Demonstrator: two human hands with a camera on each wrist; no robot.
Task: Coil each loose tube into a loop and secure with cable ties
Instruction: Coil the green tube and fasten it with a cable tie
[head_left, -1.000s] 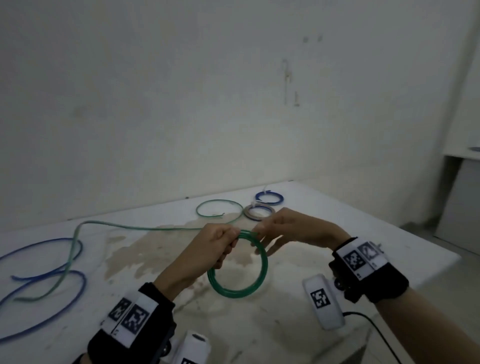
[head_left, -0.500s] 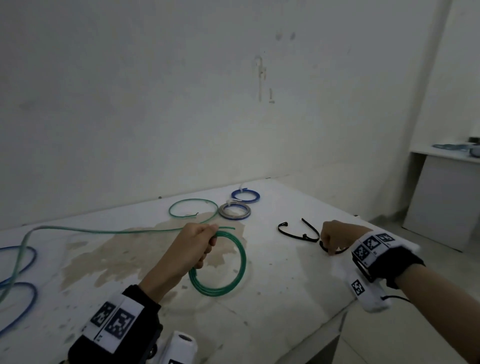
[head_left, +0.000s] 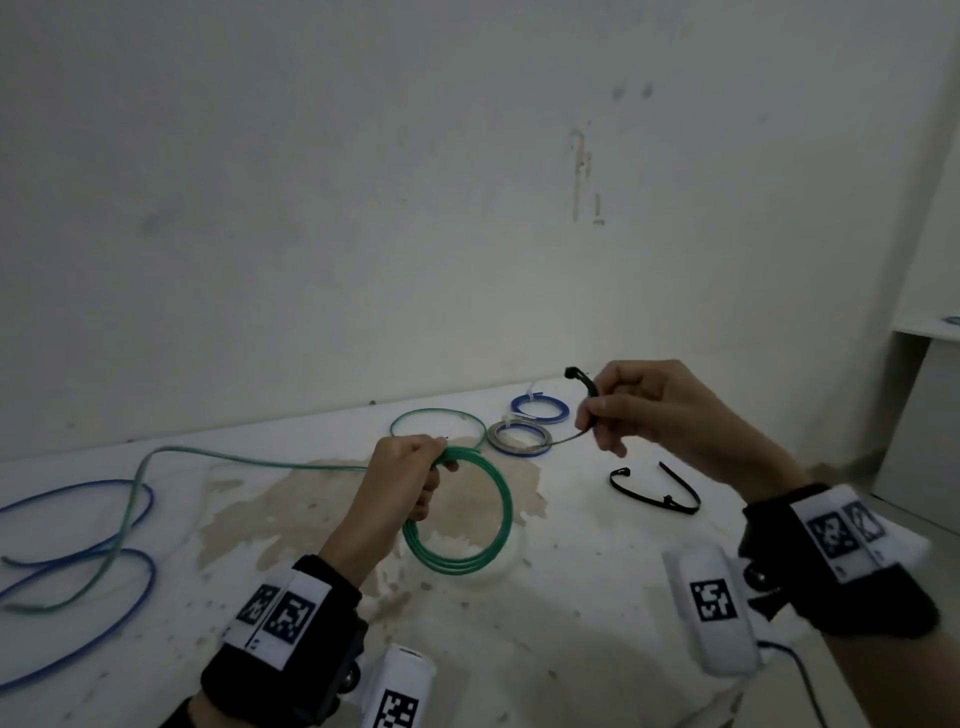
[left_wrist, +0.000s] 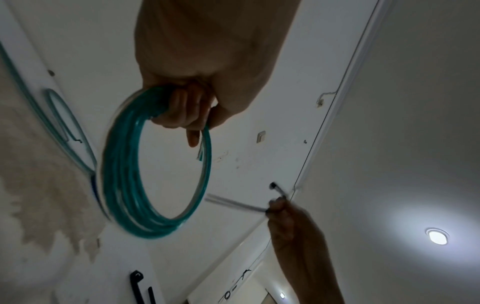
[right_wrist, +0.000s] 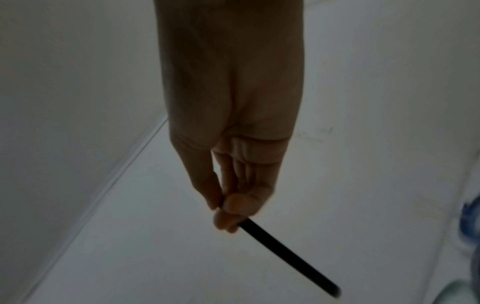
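Note:
My left hand (head_left: 415, 478) grips a green tube coil (head_left: 493, 525) of several turns at its top, holding it upright above the white table (head_left: 571, 597). The wrist view shows the same coil (left_wrist: 122, 181) hanging from the curled fingers (left_wrist: 182, 111). My right hand (head_left: 623, 410) is raised to the right of the coil and pinches a black cable tie (head_left: 584, 382), whose head points up. The tie (right_wrist: 285, 251) sticks out past thumb and fingertips (right_wrist: 228, 207) in the right wrist view. Two more black cable ties (head_left: 654, 493) lie on the table below the right hand.
A loose green tube (head_left: 234, 457) trails left across the table and a loose blue tube (head_left: 93, 566) lies at the left edge. Three tied coils lie at the back: green (head_left: 436, 423), grey (head_left: 519, 439), blue (head_left: 540, 408). A white cabinet (head_left: 924, 405) stands right.
My right hand let go of the coil, reached right to the cable ties on the table, and has come back up beside the coil pinching one black tie. The left hand kept the coil.

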